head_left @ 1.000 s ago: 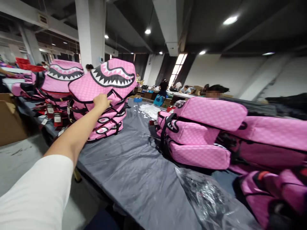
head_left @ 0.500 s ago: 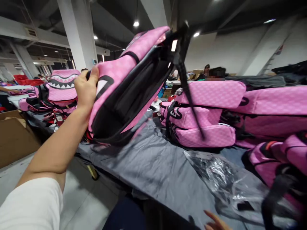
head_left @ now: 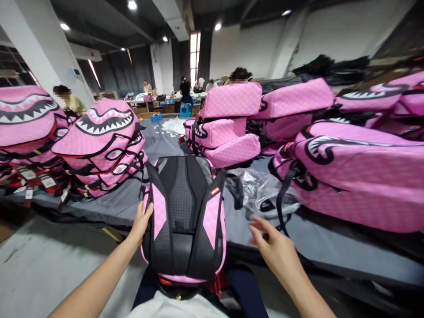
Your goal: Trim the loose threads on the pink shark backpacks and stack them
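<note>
A pink and black backpack (head_left: 180, 194) rests at the table edge in front of my body, its padded back panel and straps facing up. My left hand (head_left: 141, 223) grips its left side, thumb on top and the other fingers partly hidden along the side. To the right of the backpack, my right hand (head_left: 273, 243) hangs over the table edge with its fingers apart and nothing in them. Just beyond my right hand lies a clear plastic bag (head_left: 256, 192), crumpled on the table, beside a black strap.
Pink shark-mouth backpacks (head_left: 104, 128) are piled at the left on the grey-covered table (head_left: 152, 141). More pink bags (head_left: 232, 99) are stacked behind, and a large one (head_left: 371, 176) lies at the right. People are visible farther back.
The backpack has come down from the raised left side to the table edge before me, its back panel now up. My right hand has come further into view. The view has turned left to right.
</note>
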A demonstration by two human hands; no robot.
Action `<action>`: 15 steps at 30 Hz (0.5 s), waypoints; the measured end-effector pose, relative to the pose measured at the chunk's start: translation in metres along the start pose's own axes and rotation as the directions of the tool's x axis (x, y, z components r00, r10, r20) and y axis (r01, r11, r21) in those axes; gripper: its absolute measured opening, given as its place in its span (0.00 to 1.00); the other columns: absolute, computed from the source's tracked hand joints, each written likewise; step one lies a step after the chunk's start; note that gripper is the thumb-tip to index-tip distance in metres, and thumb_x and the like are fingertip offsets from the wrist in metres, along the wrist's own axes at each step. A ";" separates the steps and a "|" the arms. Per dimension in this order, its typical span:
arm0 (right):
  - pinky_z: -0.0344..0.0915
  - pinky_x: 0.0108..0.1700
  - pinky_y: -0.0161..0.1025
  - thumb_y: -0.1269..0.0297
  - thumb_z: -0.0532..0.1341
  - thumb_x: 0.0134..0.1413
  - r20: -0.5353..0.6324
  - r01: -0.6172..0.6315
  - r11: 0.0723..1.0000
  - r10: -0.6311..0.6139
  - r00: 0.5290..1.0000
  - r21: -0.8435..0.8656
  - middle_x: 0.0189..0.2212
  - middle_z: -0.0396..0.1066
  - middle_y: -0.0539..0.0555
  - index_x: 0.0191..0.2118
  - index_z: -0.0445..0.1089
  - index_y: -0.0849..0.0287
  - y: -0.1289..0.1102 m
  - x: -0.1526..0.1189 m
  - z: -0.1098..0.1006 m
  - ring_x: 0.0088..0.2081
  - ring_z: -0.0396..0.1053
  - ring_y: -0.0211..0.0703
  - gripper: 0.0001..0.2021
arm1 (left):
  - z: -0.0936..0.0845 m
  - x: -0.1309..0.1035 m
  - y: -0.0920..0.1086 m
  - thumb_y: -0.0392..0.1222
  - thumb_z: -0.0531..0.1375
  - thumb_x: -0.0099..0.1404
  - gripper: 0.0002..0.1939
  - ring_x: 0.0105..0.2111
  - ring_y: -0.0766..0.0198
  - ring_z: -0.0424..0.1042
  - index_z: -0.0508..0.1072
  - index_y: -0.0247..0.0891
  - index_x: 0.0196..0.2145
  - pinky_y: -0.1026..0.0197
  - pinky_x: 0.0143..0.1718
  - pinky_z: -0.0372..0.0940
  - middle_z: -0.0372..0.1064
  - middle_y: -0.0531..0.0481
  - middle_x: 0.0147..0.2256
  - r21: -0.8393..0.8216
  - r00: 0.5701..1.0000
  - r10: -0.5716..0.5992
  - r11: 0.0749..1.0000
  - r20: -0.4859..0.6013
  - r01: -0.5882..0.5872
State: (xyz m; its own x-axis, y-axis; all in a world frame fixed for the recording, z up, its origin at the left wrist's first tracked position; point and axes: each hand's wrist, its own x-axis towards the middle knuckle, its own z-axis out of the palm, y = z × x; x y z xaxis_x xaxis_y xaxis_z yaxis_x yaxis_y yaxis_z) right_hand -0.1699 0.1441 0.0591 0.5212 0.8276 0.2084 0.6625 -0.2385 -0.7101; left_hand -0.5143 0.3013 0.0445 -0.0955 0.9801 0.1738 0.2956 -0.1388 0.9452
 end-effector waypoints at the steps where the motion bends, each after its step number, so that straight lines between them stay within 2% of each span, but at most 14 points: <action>1: 0.73 0.41 0.44 0.56 0.53 0.58 -0.053 0.109 0.993 -0.112 0.992 -0.054 0.43 0.79 0.59 0.52 0.70 0.59 -0.018 0.000 0.008 0.35 0.78 0.50 0.21 | 0.001 -0.004 -0.007 0.56 0.61 0.64 0.29 0.56 0.48 0.70 0.67 0.37 0.57 0.45 0.58 0.64 0.69 0.40 0.55 0.019 0.999 -0.041 0.999 0.027 0.040; 2: 0.72 0.47 0.44 0.59 0.52 0.61 -0.089 0.227 0.967 -0.237 0.967 -0.116 0.50 0.76 0.61 0.54 0.69 0.59 -0.038 -0.001 0.019 0.44 0.77 0.51 0.20 | 0.002 -0.008 -0.013 0.55 0.62 0.62 0.34 0.60 0.46 0.66 0.63 0.37 0.61 0.43 0.61 0.61 0.65 0.38 0.59 0.062 0.998 -0.050 0.997 0.043 0.047; 3: 0.71 0.50 0.43 0.63 0.50 0.64 -0.041 0.337 0.927 -0.348 0.937 -0.166 0.56 0.71 0.61 0.58 0.67 0.58 -0.060 -0.002 0.032 0.51 0.74 0.50 0.20 | 0.003 -0.012 -0.017 0.55 0.63 0.61 0.39 0.63 0.46 0.60 0.58 0.37 0.64 0.42 0.64 0.56 0.59 0.37 0.63 0.124 0.998 -0.022 0.992 0.054 0.016; 4: 0.71 0.49 0.40 0.66 0.49 0.65 0.065 0.425 0.878 -0.421 0.905 -0.220 0.58 0.69 0.60 0.60 0.65 0.57 -0.082 -0.003 0.045 0.52 0.74 0.48 0.20 | 0.005 -0.016 -0.020 0.54 0.63 0.62 0.42 0.66 0.46 0.55 0.53 0.37 0.67 0.42 0.67 0.52 0.53 0.37 0.66 0.197 0.998 0.032 0.979 0.062 -0.044; 5: 0.72 0.45 0.38 0.68 0.49 0.65 0.205 0.492 0.822 -0.448 0.870 -0.288 0.58 0.69 0.60 0.60 0.64 0.55 -0.102 -0.005 0.058 0.48 0.76 0.46 0.20 | 0.006 -0.021 -0.023 0.54 0.61 0.63 0.43 0.69 0.47 0.50 0.49 0.38 0.69 0.43 0.68 0.48 0.48 0.38 0.68 0.278 0.992 0.100 0.953 0.074 -0.117; 6: 0.72 0.41 0.37 0.70 0.51 0.65 0.352 0.539 0.765 -0.426 0.834 -0.351 0.55 0.71 0.60 0.58 0.65 0.54 -0.118 -0.006 0.069 0.43 0.77 0.45 0.19 | 0.008 -0.027 -0.026 0.53 0.59 0.65 0.42 0.70 0.48 0.46 0.46 0.38 0.70 0.43 0.69 0.46 0.45 0.38 0.70 0.358 0.982 0.165 0.915 0.093 -0.187; 8: 0.70 0.34 0.36 0.74 0.54 0.62 0.504 0.557 0.704 -0.319 0.802 -0.441 0.45 0.75 0.59 0.51 0.69 0.57 -0.136 -0.007 0.083 0.36 0.78 0.44 0.15 | 0.011 -0.038 -0.036 0.53 0.54 0.69 0.39 0.71 0.48 0.42 0.44 0.39 0.71 0.40 0.68 0.46 0.42 0.39 0.70 0.482 0.964 0.228 0.835 0.135 -0.265; 9: 0.69 0.32 0.37 0.75 0.54 0.61 0.522 0.536 0.695 -0.265 0.811 -0.480 0.40 0.76 0.60 0.47 0.70 0.59 -0.136 -0.006 0.085 0.34 0.78 0.46 0.12 | 0.012 -0.043 -0.045 0.53 0.53 0.70 0.38 0.71 0.47 0.41 0.44 0.40 0.71 0.39 0.68 0.47 0.41 0.40 0.71 0.528 0.962 0.230 0.803 0.151 -0.275; 11: 0.68 0.31 0.40 0.73 0.53 0.63 0.467 0.444 0.694 -0.173 0.867 -0.567 0.37 0.75 0.64 0.44 0.70 0.65 -0.124 0.001 0.079 0.35 0.78 0.53 0.09 | 0.015 -0.055 -0.066 0.54 0.51 0.71 0.34 0.71 0.44 0.39 0.48 0.42 0.70 0.35 0.66 0.48 0.40 0.40 0.71 0.599 0.955 0.243 0.744 0.170 -0.296; 13: 0.68 0.30 0.42 0.65 0.53 0.66 0.351 0.305 0.679 -0.074 0.934 -0.668 0.41 0.74 0.69 0.48 0.67 0.69 -0.102 0.014 0.066 0.37 0.78 0.58 0.13 | 0.016 -0.069 -0.088 0.52 0.51 0.72 0.32 0.71 0.42 0.36 0.51 0.41 0.69 0.33 0.65 0.48 0.38 0.38 0.71 0.632 0.936 0.297 0.694 0.187 -0.346; 15: 0.66 0.32 0.43 0.56 0.54 0.67 0.259 0.157 0.703 0.039 0.965 -0.694 0.44 0.73 0.70 0.53 0.63 0.68 -0.078 0.030 0.054 0.39 0.78 0.60 0.19 | 0.014 -0.083 -0.103 0.50 0.51 0.72 0.33 0.71 0.42 0.34 0.49 0.39 0.70 0.32 0.64 0.46 0.38 0.34 0.71 0.632 0.905 0.375 0.657 0.199 -0.411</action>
State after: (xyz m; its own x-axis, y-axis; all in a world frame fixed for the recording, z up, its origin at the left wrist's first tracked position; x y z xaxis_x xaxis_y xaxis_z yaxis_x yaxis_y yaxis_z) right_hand -0.2349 0.2144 0.0841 0.3901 0.9208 -0.0008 0.9208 -0.3901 0.0008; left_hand -0.5232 0.2358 -0.0713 0.2136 0.8636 0.4567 0.8345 -0.4043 0.3743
